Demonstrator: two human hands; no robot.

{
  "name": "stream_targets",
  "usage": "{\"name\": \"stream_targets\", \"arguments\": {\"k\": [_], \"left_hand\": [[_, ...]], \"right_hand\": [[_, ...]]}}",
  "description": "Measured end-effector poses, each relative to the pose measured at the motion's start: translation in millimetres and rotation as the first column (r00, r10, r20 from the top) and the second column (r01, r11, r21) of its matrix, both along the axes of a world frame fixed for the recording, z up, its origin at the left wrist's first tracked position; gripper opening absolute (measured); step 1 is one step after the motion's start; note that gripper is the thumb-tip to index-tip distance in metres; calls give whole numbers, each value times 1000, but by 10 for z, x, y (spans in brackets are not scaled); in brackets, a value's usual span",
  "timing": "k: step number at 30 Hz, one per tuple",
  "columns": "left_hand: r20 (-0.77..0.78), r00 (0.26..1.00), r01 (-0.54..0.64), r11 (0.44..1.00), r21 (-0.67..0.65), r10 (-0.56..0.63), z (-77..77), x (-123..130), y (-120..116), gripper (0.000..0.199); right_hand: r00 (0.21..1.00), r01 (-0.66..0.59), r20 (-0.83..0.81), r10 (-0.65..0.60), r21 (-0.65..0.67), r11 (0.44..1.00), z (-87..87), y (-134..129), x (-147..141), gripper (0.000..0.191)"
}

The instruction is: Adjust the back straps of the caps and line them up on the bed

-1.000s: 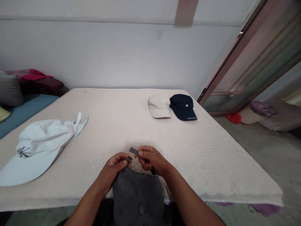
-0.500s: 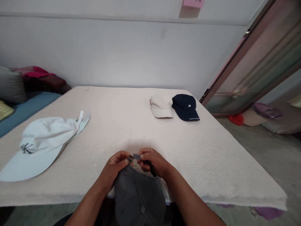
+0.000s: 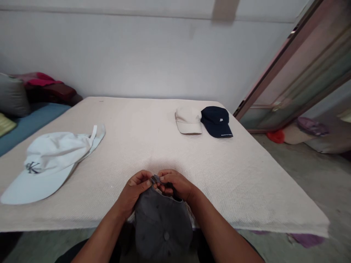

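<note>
A dark grey cap (image 3: 163, 223) hangs at the table's front edge, its top button toward me and its back opening facing the table. My left hand (image 3: 138, 186) pinches the buckle (image 3: 153, 179) at one side of that opening. Between the thumb and fingers of my right hand (image 3: 175, 184) is the cap's strap (image 3: 157, 178), its end meeting the buckle. Whether the strap has passed through the buckle is too small to tell. The fingers partly hide both pieces.
On the cloth-covered table (image 3: 131, 131), a white cap (image 3: 57, 153) lies at left. A beige cap (image 3: 188, 119) and a navy cap (image 3: 216, 120) sit side by side at the back right. A grey pillow (image 3: 12, 95) rests beyond the left edge; a door (image 3: 296, 73) stands at right.
My right hand has moved slightly left, bringing the strap's end from just beside the buckle up against it. The view has tilted down a little; the other caps have stayed put.
</note>
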State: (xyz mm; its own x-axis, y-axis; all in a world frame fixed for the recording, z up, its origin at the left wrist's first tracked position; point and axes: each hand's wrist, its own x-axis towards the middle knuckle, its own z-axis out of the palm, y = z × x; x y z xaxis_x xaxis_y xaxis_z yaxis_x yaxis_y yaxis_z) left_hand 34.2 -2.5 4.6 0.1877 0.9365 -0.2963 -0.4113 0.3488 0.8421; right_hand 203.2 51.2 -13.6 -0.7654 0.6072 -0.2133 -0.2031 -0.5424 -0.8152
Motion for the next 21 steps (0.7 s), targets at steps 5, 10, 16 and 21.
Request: {"name": "stream_targets", "arguments": {"k": [5,10,16,21], "left_hand": [[-17,1000,-6,1000,-20,6,-40,-32,2,11],[-34,999,-1,1000,-10,0,-62,-50,-6,11],[-36,999,-25,999,-23,24,-98,-50,-8,16],[-74,997,-2,1000,-12,1,-109,-57,-3,16]], "right_hand": [[1000,-3,-26,2,-22,1000,-15,-2,12,16],[998,24,-50,-25,-13,1000,-52,-5,6,19],[998,-36,-61,33,-46,998,-97,-13,2,16],[996,-61,-76,55,-72,996,-72,-19,16,15]]}}
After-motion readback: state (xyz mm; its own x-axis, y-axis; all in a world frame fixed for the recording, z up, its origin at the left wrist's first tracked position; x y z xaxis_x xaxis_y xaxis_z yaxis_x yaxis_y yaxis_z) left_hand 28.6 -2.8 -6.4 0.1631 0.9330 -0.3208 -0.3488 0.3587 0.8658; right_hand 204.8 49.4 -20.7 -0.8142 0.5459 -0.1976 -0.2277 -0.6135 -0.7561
